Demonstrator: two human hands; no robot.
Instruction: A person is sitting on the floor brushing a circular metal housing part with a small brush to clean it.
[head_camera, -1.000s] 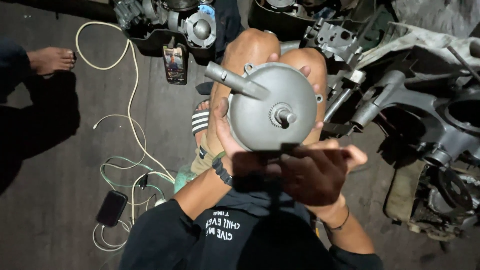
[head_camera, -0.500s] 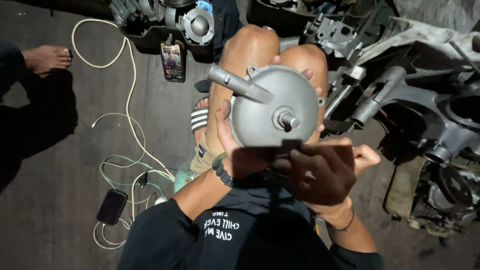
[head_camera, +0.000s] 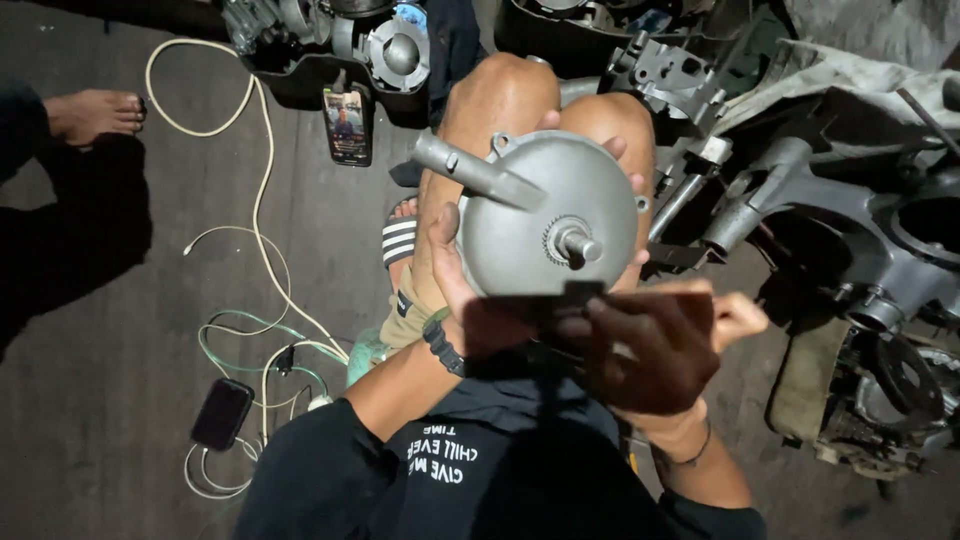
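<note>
Above the bent knees (head_camera: 520, 110), held up off the floor: round grey metal engine cover (head_camera: 540, 225) with a toothed shaft (head_camera: 575, 245) sticking out of its middle and a tubular stub (head_camera: 470, 170) angled toward the upper left. Left hand (head_camera: 455, 285) clasped around the cover's lower left rim, thumb laid up its face, fingertips (head_camera: 620, 150) showing past the far edge. Right hand (head_camera: 650, 350) closed over a small dark flat piece (head_camera: 580, 297) pressed at the cover's bottom edge; hard to say what that piece is, or how firmly pinched

Likely trouble, judged from this: heavy casting carried mostly by one hand, so a slipping grip could drop it onto the knees or the sandalled foot (head_camera: 400, 240) below. Gear teeth close to the right fingers, so a scrape is possible. Poor light and deep shadow, easy to misplace the small piece

Underneath, dark bare concrete floor (head_camera: 130, 340). Near its left edge, a cream cable (head_camera: 255, 180) looping down to a tangle of green and white leads, with a dark phone (head_camera: 222, 413) lying there; a trip hazard. Second phone (head_camera: 347, 125) propped with lit screen at the top, against a black tray of engine parts (head_camera: 390, 50). Along the right edge, large crankcase halves (head_camera: 850, 220) and more castings. Another person's bare foot (head_camera: 90, 115) at the upper left
</note>
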